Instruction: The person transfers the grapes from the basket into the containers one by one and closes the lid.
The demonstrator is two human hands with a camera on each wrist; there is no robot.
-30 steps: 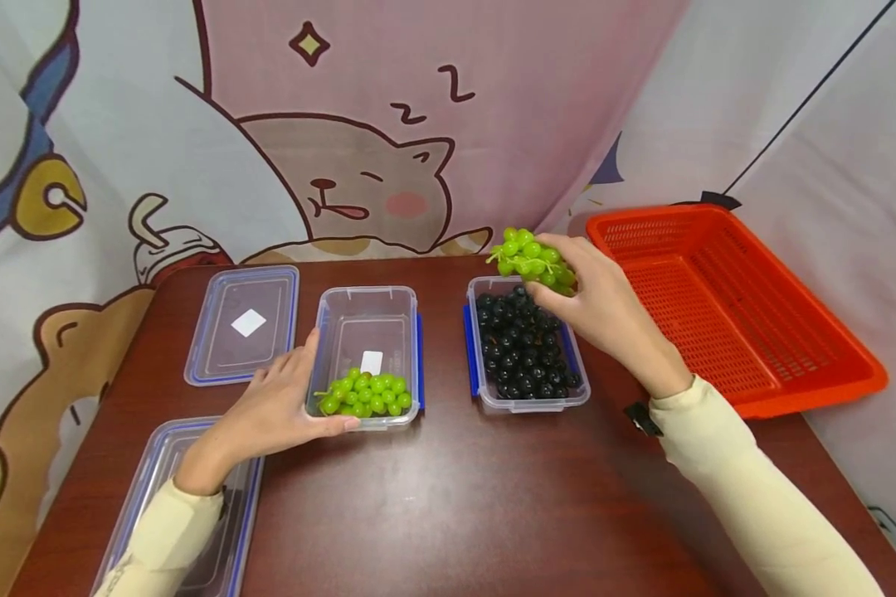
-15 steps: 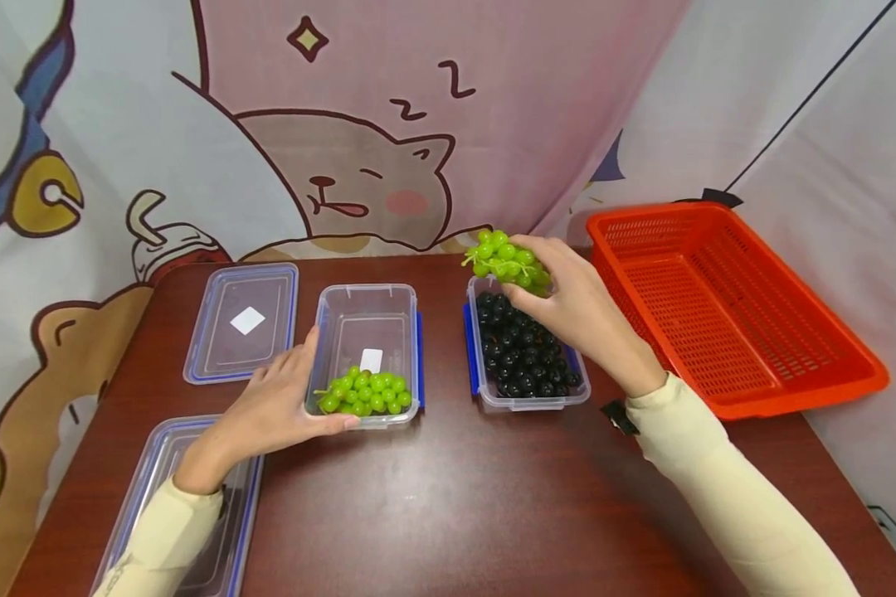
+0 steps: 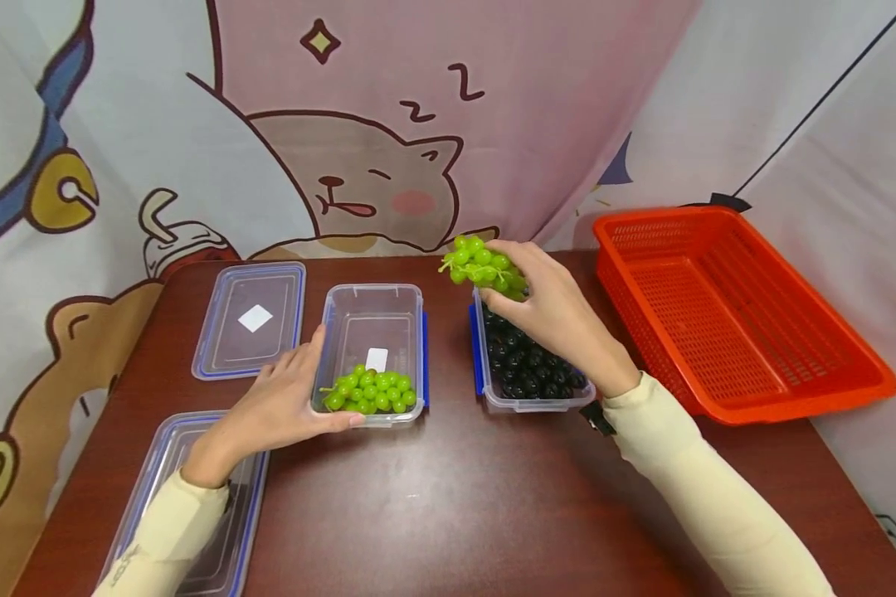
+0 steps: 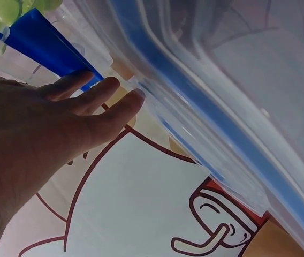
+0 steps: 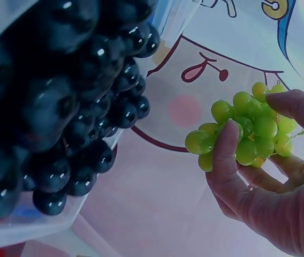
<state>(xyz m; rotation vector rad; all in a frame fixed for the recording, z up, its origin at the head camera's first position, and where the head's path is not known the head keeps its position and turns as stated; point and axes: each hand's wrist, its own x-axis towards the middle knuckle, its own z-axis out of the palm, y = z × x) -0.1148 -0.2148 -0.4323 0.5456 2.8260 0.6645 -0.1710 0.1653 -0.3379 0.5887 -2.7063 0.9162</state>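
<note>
A bunch of green grapes is held between the thumb and fingers of my right hand, raised over the far end of the container of black grapes. The right wrist view shows the green bunch gripped beside those black grapes. My left hand rests against the left side of a clear container, its thumb along the front rim. In the left wrist view its fingers are nearly straight near a blue side clip. Another green bunch lies in this container's near end.
A red plastic basket stands at the right of the brown table. Two clear lids with blue seals lie at the left: a smaller lid and a larger lid, partly under the left forearm. A patterned curtain hangs behind.
My right hand has moved left with the green grapes, from above the black grapes' right side toward the gap between the containers. My left hand stays at its container.
</note>
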